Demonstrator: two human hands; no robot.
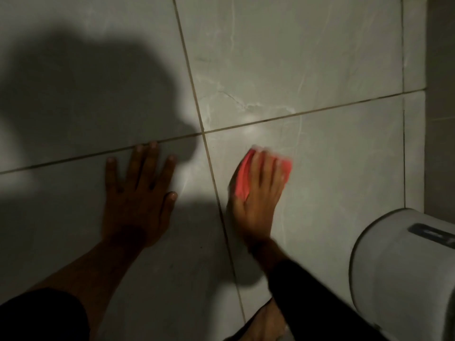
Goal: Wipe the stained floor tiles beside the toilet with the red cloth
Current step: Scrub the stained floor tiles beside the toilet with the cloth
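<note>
Your right hand [258,190] lies flat on the red cloth [242,178], fingers stretched forward over it and pressing it against the grey floor tile [332,156]. The hand is not closed around the cloth; it pins it under the palm and fingers, with red showing along the thumb side and past the little finger. Both hand and cloth are blurred. The cloth sits just right of the grout line [216,188] that runs up and down between your hands, and just below the crossing grout line.

Your left hand [138,190] is spread open, palm down on the neighbouring tile, fingers splayed and holding nothing. Its fingertips [154,145] reach the horizontal grout line. The two hands are apart, one on each side of the vertical grout line.

The white toilet [406,274] fills the lower right corner, near your right forearm, which wears a dark sleeve [320,303]. A bare foot [266,323] shows at the bottom edge beneath that sleeve. A large shadow [93,94] covers the tiles at upper left, and your left hand lies within its edge. A wall [440,94] rises along the right side.
</note>
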